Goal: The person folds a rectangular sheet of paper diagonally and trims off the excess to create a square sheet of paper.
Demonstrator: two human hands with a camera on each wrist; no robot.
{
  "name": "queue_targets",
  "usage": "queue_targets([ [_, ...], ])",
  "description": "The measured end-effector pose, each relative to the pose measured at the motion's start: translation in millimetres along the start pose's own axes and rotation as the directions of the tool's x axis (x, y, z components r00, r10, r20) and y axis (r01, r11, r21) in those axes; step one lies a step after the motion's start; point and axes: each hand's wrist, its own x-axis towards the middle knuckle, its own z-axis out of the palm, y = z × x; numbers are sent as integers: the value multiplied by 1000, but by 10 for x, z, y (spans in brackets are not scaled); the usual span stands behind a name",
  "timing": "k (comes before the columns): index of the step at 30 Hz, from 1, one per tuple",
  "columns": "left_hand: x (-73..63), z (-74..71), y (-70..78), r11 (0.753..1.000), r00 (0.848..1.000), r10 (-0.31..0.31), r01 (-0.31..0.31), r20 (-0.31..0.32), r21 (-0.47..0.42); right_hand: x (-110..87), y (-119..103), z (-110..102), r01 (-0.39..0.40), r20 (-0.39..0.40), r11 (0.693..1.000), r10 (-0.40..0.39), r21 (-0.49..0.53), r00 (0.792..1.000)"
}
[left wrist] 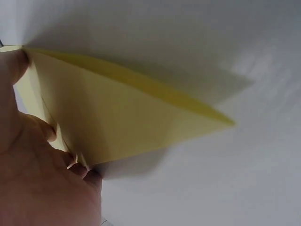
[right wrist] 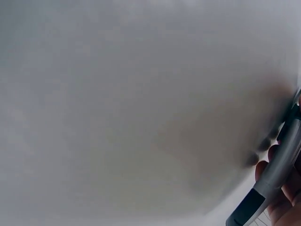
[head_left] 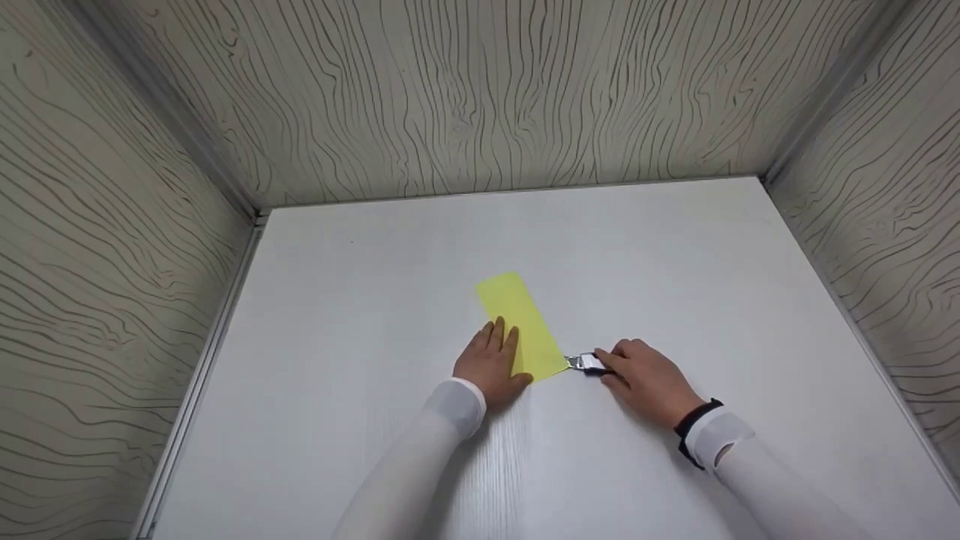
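A yellow sheet of paper (head_left: 525, 322) lies slantwise on the white tabletop. My left hand (head_left: 491, 367) rests on its left side, fingers straight and thumb near the bottom corner. In the left wrist view the paper (left wrist: 117, 106) shows two layers that part slightly along one edge, bulging up over a shadow. My right hand (head_left: 649, 379) grips a plier-like hole punch (head_left: 587, 364) with a silver metal head and a black-and-white handle. Its metal head meets the paper's lower right corner. In the right wrist view only the grey handle (right wrist: 277, 165) with a dark end shows, fingers behind it.
The white tabletop (head_left: 360, 300) spreads out on every side of the paper. Wood-grain panels (head_left: 465, 90) wall it in at the back, left and right. A metal rail (head_left: 202, 367) runs down the left edge.
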Motion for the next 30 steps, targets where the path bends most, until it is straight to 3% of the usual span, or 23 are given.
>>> queue_targets([
  [15, 25, 36, -10, 1000, 1000, -4, 4, -10, 15, 42, 26, 4, -67, -5, 998, 67, 13, 998],
  [22, 18, -5, -1, 1000, 999, -16, 16, 32, -3, 69, 18, -3, -117, 18, 993, 117, -6, 993],
  [30, 31, 18, 4, 999, 999, -25, 24, 34, 25, 68, 28, -9, -132, 32, 991, 132, -2, 991],
])
